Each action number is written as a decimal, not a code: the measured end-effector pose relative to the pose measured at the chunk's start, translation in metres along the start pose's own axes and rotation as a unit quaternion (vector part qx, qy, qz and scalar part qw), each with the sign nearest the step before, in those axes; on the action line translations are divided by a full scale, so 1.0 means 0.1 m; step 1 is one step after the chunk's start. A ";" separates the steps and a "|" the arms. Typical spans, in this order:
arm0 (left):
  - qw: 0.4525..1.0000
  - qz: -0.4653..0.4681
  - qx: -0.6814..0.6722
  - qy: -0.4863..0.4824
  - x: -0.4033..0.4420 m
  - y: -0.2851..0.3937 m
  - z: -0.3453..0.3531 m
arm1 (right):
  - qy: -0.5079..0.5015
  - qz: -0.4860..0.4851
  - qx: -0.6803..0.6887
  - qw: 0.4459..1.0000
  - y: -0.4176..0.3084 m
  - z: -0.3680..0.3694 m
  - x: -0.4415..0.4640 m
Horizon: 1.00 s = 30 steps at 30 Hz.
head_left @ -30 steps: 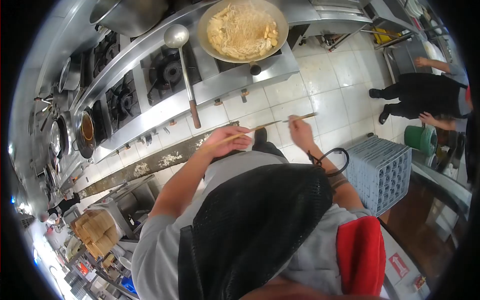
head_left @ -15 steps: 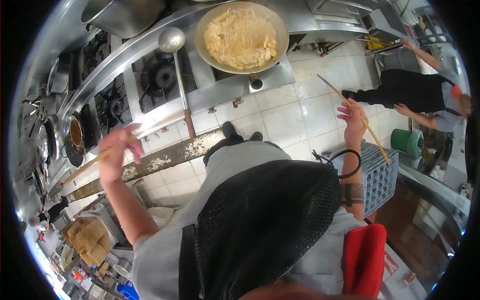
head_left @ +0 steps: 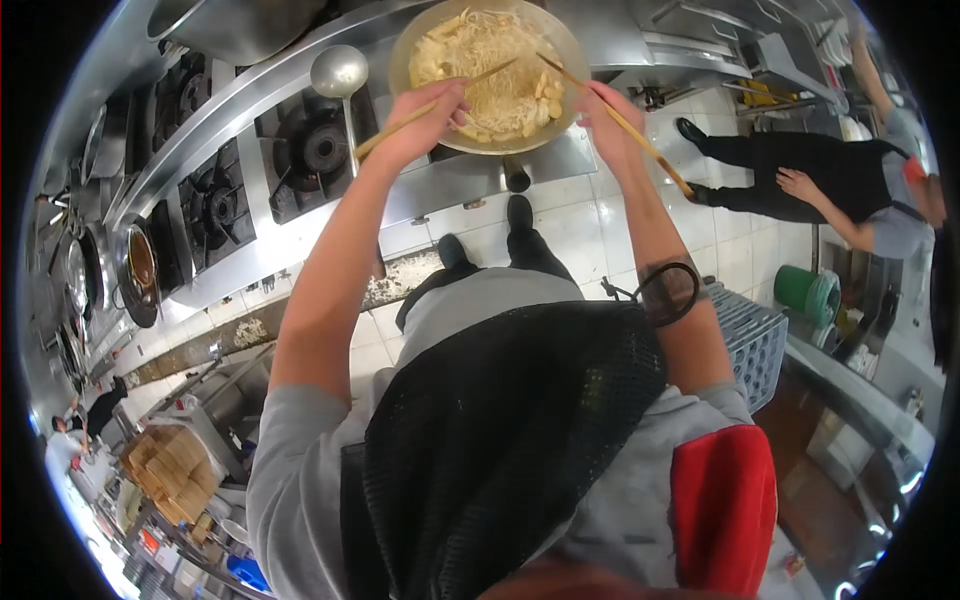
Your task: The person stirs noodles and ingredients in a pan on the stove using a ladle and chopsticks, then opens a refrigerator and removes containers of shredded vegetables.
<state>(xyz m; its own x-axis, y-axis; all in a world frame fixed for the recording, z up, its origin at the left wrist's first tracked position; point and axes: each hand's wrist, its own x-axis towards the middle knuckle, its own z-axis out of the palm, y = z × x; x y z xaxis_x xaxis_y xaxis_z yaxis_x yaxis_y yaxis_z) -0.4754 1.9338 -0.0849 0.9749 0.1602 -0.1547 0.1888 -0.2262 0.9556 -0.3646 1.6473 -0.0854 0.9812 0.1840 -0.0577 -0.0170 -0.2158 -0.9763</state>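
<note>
1. The pan [head_left: 400, 72] sits on the stove [head_left: 395, 200], in front of the person, its short handle [head_left: 516, 176] pointing back toward the body.
2. Pale noodles [head_left: 492, 75] fill the middle of the pan, with yellowish chunks [head_left: 545, 100] around them, mostly near the rim.
3. The left hand [head_left: 428, 122] is closed around a thin wooden stick [head_left: 400, 127] at the pan's left near side; the stick's dark, narrow tip is over the noodles, and its other end slants back away from the pan.
4. The right hand [head_left: 608, 118] grips a second stick [head_left: 634, 135] at the pan's right side, with that tip also above the food. Whether either tip touches the noodles, I cannot tell.
5. Left of the pan lies a metal ladle [head_left: 339, 72], its bowl by an unused-looking burner [head_left: 322, 148] and its handle running nearer the person, partly hidden behind the left forearm.
6. Farther left and beyond the burners is a large pot [head_left: 235, 28].
7. Well to the right of the pan, a co-worker [head_left: 825, 180] in a dark apron has one arm raised; nearer the person than the pan, on that side, are a grey crate [head_left: 755, 345] and a green bucket [head_left: 796, 287].
</note>
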 end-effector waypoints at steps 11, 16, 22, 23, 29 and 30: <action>0.991 -0.079 0.086 0.072 -0.19 0.31 0.28 | -0.165 0.037 -0.166 0.972 0.21 -0.27 0.97; 0.984 -0.103 0.069 0.128 -0.26 0.67 0.50 | -0.135 -0.018 -0.062 0.989 -0.09 -0.24 1.50; 0.980 -0.078 0.046 0.176 -0.36 0.77 0.68 | -0.272 -0.089 -0.231 0.930 0.29 -0.11 1.54; 0.979 -0.077 0.048 0.180 -0.39 0.81 0.69 | -0.275 -0.092 -0.229 0.929 0.24 -0.19 1.51; 0.974 -0.091 0.007 0.209 -0.33 0.85 0.78 | -0.184 0.007 -0.027 0.982 0.22 -0.33 1.68; 0.975 -0.089 0.017 0.203 -0.27 0.88 0.80 | -0.207 0.024 -0.018 0.978 0.46 -0.22 1.71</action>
<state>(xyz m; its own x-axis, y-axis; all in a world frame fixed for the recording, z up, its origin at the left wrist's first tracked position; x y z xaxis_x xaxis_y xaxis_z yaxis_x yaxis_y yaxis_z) -0.4757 1.8324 -0.0172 0.8008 0.5650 -0.1988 0.3609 -0.1902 0.9130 -0.1936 1.6477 -0.1359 0.8176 0.5435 -0.1898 -0.0470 -0.2656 -0.9629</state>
